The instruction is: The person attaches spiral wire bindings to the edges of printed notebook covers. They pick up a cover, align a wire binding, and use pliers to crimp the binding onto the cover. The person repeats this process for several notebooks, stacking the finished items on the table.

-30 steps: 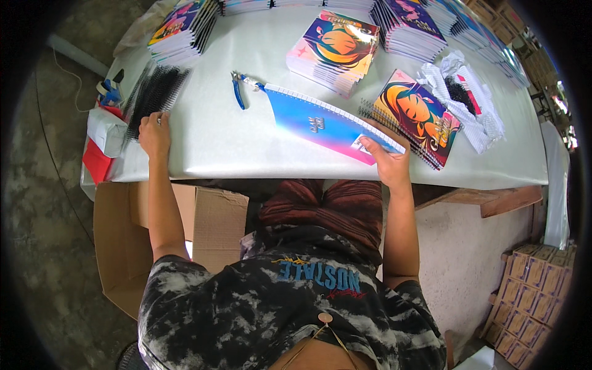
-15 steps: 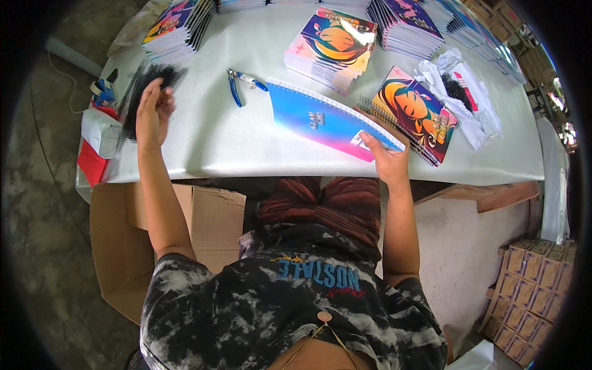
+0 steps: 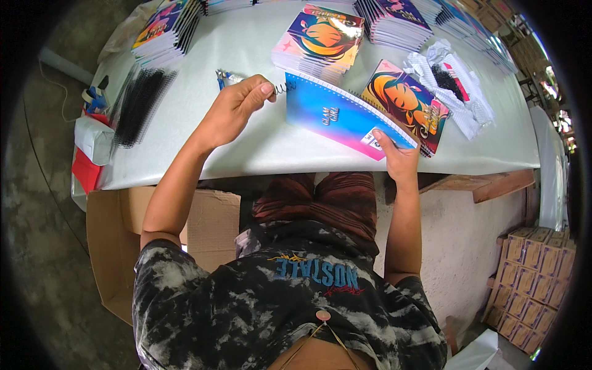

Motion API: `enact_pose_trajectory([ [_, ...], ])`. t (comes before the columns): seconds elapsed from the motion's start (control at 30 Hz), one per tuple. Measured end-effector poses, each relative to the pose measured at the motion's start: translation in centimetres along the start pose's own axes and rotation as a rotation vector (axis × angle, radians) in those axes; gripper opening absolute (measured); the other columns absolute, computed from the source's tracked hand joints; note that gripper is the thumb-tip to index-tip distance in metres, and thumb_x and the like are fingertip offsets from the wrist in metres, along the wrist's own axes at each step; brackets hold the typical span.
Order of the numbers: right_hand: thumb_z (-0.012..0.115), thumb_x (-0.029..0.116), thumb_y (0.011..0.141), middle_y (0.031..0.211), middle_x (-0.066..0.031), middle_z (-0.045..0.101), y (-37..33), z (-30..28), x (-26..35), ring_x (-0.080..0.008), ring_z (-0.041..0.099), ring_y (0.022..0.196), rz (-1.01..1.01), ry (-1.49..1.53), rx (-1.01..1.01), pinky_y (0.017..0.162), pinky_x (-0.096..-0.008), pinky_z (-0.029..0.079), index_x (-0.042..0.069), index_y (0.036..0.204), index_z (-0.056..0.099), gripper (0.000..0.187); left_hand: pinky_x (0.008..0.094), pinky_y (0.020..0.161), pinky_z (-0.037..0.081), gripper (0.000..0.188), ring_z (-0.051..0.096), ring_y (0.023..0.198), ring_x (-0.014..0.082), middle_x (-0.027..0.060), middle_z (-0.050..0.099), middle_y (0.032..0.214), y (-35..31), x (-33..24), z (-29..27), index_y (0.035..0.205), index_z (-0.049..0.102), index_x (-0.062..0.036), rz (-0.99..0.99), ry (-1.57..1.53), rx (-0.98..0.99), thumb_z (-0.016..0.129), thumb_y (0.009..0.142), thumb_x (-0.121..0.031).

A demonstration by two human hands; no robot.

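My right hand (image 3: pixel 401 159) grips a blue and pink notebook (image 3: pixel 330 111) at its lower right end, thumb on the cover. A row of punched holes runs along the notebook's upper edge. In the closed fingers of my left hand (image 3: pixel 237 111) is a black spiral binding coil (image 3: pixel 281 89). The free end of the coil is at the notebook's upper left corner; I cannot tell whether it has entered a hole. Behind my left hand lie blue-handled pliers (image 3: pixel 221 78), partly hidden. A heap of black coils (image 3: pixel 143 105) rests at the left.
A stack of colourful notebooks (image 3: pixel 317 43) stands behind, with more stacks (image 3: pixel 165 31) along the far side. A spiral notebook (image 3: pixel 404 95) lies right of my work, beside crumpled white wrapping (image 3: pixel 472 117). Below the table is an open cardboard box (image 3: pixel 213 225).
My left hand has come from the coil heap to the notebook's left corner, now holding a coil. The right hand has shifted slightly with the notebook.
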State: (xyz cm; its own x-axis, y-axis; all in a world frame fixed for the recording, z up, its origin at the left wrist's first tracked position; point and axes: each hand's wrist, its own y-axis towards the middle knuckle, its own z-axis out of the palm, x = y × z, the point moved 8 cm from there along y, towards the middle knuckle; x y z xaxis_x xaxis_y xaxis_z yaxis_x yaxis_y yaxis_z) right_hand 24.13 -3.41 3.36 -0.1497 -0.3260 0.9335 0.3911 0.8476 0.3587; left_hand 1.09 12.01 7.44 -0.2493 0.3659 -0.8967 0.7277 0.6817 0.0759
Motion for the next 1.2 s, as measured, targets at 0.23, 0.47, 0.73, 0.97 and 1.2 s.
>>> enact_pose_trajectory([
  [0.23,0.062,-0.002,0.081,0.095,-0.0053,0.065,-0.1,0.3,0.4,-0.0092,0.058,0.086,-0.003,-0.017,0.034,0.078,-0.0239,0.046,-0.004,0.107,0.061,0.026,0.0224,0.057,0.033,0.040,0.034,0.060,0.0078,-0.0019,0.041,0.063,0.7,0.4,-0.3,0.083,0.059,-0.0034,0.003,0.041,-0.047,0.047,0.093,-0.040],
  [0.47,0.060,-0.001,0.082,0.099,-0.0091,0.066,0.2,1.1,1.5,-0.0101,0.059,0.088,-0.084,0.000,0.166,0.081,-0.0232,0.046,-0.003,0.109,0.061,0.027,0.0198,0.050,0.031,0.028,0.036,0.054,0.0050,-0.0030,0.046,0.062,1.8,0.6,-1.0,0.085,0.060,-0.0067,-0.183,-0.203,0.034,0.051,0.092,-0.033],
  [0.73,0.061,0.001,0.083,0.096,-0.0089,0.066,-0.2,1.1,1.3,-0.0100,0.060,0.083,-0.005,0.028,0.087,0.077,-0.0233,0.047,-0.003,0.106,0.063,0.024,0.0314,0.062,0.046,0.027,0.055,0.073,0.0234,0.0115,0.060,0.100,2.4,-5.8,-0.2,0.107,0.057,-0.0018,0.367,0.595,0.262,0.061,0.083,-0.013],
  [0.97,0.058,-0.002,0.083,0.103,-0.0106,0.066,-0.6,2.2,2.3,-0.0118,0.060,0.090,-0.083,-0.078,0.155,0.080,-0.0248,0.047,-0.003,0.107,0.062,0.025,0.0381,0.068,0.044,0.019,0.057,0.077,0.0293,0.0132,0.062,0.089,1.7,-10.2,1.2,0.095,0.061,-0.0017,0.619,0.989,-0.068,0.063,0.079,-0.012],
  [1.2,0.057,-0.008,0.077,0.108,-0.0130,0.064,-0.9,2.3,1.8,-0.0198,0.063,0.097,-0.145,-0.076,0.144,0.085,-0.0272,0.047,-0.001,0.109,0.062,0.034,0.0387,0.075,0.044,0.027,0.057,0.084,0.0293,0.0122,0.061,0.094,1.2,-11.2,1.1,0.101,0.059,-0.0034,0.688,1.094,-0.041,0.065,0.076,-0.012],
])
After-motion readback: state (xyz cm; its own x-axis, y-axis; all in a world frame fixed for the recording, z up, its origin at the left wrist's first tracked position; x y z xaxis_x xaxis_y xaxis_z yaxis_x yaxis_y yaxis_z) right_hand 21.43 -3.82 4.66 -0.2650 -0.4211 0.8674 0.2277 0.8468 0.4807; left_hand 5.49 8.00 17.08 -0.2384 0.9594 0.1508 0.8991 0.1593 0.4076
